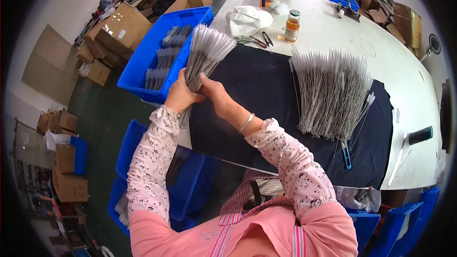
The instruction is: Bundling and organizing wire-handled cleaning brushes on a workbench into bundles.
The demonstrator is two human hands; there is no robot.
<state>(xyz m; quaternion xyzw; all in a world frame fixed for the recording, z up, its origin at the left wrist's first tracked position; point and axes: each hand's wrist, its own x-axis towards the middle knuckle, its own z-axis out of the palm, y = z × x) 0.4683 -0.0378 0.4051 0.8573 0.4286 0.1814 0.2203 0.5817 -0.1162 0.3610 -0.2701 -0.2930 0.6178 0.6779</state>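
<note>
We see both hands closed around one bundle of thin wire brushes point(204, 54), held up over the left edge of the worktop point(333, 24). The left hand point(180, 94) grips the bundle's stems from the left, the right hand point(215, 93) from the right (a bangle sits on that wrist). The bristle ends fan out above a blue bin point(143, 66) holding more brushes. A larger spread of brushes point(331, 93) lies on the dark cloth point(257, 95), well apart.
</note>
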